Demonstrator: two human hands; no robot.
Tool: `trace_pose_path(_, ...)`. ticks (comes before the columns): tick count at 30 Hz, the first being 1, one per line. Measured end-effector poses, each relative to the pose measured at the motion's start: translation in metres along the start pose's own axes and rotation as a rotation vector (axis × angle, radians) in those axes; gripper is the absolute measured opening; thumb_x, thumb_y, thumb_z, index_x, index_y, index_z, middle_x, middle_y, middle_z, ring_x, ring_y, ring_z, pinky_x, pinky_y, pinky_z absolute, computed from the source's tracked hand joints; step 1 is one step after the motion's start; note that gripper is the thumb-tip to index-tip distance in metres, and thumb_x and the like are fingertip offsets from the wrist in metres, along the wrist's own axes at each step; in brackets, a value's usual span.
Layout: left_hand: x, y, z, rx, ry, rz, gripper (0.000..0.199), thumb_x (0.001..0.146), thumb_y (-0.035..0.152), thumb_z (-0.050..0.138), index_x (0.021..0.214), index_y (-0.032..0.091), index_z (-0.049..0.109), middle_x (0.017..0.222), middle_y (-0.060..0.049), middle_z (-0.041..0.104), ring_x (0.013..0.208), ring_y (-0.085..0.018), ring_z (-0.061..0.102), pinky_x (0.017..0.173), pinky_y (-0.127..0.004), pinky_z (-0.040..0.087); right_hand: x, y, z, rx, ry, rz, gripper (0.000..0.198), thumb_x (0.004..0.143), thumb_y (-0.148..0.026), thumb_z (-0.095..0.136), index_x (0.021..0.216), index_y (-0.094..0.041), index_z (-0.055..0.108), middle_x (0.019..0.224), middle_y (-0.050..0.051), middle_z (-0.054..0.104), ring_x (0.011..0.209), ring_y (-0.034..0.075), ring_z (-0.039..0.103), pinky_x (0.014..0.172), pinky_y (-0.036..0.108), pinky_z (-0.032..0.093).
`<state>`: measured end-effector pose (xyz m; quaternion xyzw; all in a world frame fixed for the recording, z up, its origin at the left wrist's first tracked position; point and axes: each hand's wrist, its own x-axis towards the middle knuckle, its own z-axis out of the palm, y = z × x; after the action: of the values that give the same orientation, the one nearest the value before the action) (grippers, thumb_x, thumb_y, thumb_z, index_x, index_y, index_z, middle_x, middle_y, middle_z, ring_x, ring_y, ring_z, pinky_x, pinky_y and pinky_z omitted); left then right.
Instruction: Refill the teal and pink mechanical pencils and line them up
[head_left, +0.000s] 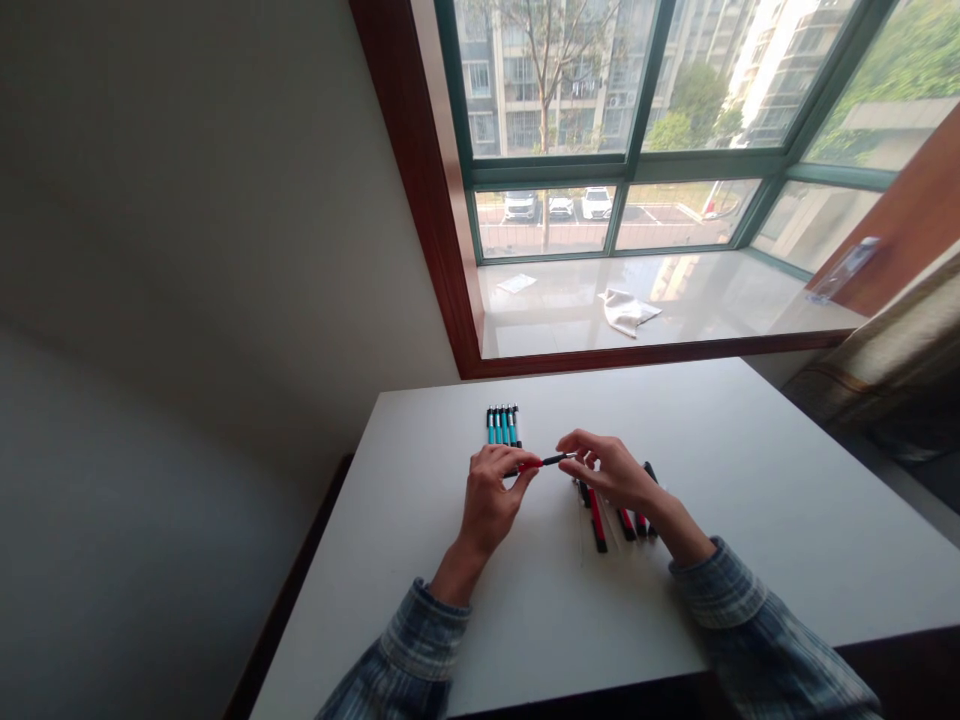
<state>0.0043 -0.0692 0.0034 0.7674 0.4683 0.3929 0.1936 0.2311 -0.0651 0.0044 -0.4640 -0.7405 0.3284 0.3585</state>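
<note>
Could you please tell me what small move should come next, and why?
Perhaps hold the left hand steady and, with the right hand, take a firm pinch at the far end of the red-and-black pen: the left already pinches its red part, while the right is at that end, its grip unclear.

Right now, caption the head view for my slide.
Left hand holds a red-black pen, right hand at its end; teal pens lie beyond.

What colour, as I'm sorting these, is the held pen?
The pen is red and black; head view shows it.
</note>
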Motion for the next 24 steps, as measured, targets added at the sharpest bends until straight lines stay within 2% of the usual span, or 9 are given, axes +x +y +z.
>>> trace_pose_path(2, -0.0001, 0.0004, -0.0003, -0.001, 0.001, 0.000, 0.006, 0.091, 0.024, 0.072, 0.093, 0.028, 0.077, 0.096, -0.002, 0.077, 0.100, -0.025, 0.066, 0.094, -0.042, 0.045, -0.0001, -0.0002, 0.0012, -0.009, 0.023, -0.015, 0.024, 0.095, -0.044, 0.064, 0.095, -0.021, 0.069, 0.087, 0.003, 0.072, 0.070, 0.016, 0.062, 0.066, 0.028, 0.050)
trace_pose_path(5, -0.0001, 0.0002, -0.0008, 0.002, -0.011, 0.001, 0.007, 0.091, 0.025, 0.072, 0.094, 0.029, 0.077, 0.097, -0.002, 0.077, 0.101, -0.025, 0.066, 0.095, -0.042, 0.045, -0.0004, -0.0009, 0.0025, -0.066, 0.007, -0.017, 0.029, 0.098, -0.045, 0.058, 0.086, -0.020, 0.069, 0.074, 0.001, 0.068, 0.065, 0.015, 0.057, 0.064, 0.028, 0.047)
trace_pose_path(9, 0.0002, -0.0005, -0.0009, 0.015, -0.015, 0.003, 0.006, 0.090, 0.026, 0.073, 0.094, 0.030, 0.077, 0.097, -0.002, 0.077, 0.102, -0.025, 0.065, 0.096, -0.044, 0.043, -0.0009, -0.0020, 0.0036, -0.065, -0.009, -0.066, 0.024, 0.092, -0.045, 0.068, 0.096, -0.021, 0.070, 0.085, 0.003, 0.072, 0.072, 0.017, 0.061, 0.068, 0.029, 0.049)
trace_pose_path(12, 0.0004, -0.0002, -0.0007, 0.021, -0.026, 0.015, 0.006, 0.089, 0.027, 0.074, 0.094, 0.030, 0.077, 0.095, -0.001, 0.078, 0.101, -0.026, 0.066, 0.097, -0.045, 0.042, -0.0007, -0.0022, 0.0036, -0.101, -0.007, -0.054, 0.031, 0.098, -0.044, 0.059, 0.082, -0.020, 0.070, 0.072, 0.001, 0.068, 0.065, 0.015, 0.057, 0.065, 0.028, 0.046)
trace_pose_path(17, -0.0001, 0.0015, -0.0013, 0.040, -0.016, 0.015, 0.006, 0.088, 0.026, 0.076, 0.092, 0.030, 0.077, 0.094, 0.000, 0.077, 0.100, -0.025, 0.065, 0.096, -0.044, 0.042, -0.0007, -0.0001, 0.0026, -0.061, 0.020, -0.072, 0.026, 0.093, -0.047, 0.067, 0.095, -0.021, 0.071, 0.086, 0.003, 0.073, 0.074, 0.017, 0.062, 0.070, 0.028, 0.049)
trace_pose_path(21, -0.0005, 0.0024, -0.0024, 0.073, -0.033, 0.045, 0.006, 0.089, 0.027, 0.074, 0.094, 0.031, 0.077, 0.094, 0.000, 0.078, 0.100, -0.025, 0.065, 0.097, -0.045, 0.041, -0.0002, 0.0012, 0.0031, -0.135, 0.046, -0.048, 0.037, 0.098, -0.048, 0.059, 0.077, -0.020, 0.071, 0.070, 0.002, 0.068, 0.064, 0.016, 0.058, 0.066, 0.029, 0.046)
trace_pose_path(24, -0.0006, 0.0020, -0.0028, 0.091, -0.035, 0.060, 0.006, 0.090, 0.028, 0.073, 0.094, 0.031, 0.077, 0.094, -0.001, 0.078, 0.101, -0.026, 0.064, 0.099, -0.046, 0.040, 0.0000, 0.0002, 0.0037, -0.098, 0.044, -0.074, 0.030, 0.096, -0.049, 0.062, 0.088, -0.021, 0.072, 0.080, 0.003, 0.071, 0.072, 0.017, 0.061, 0.071, 0.030, 0.048)
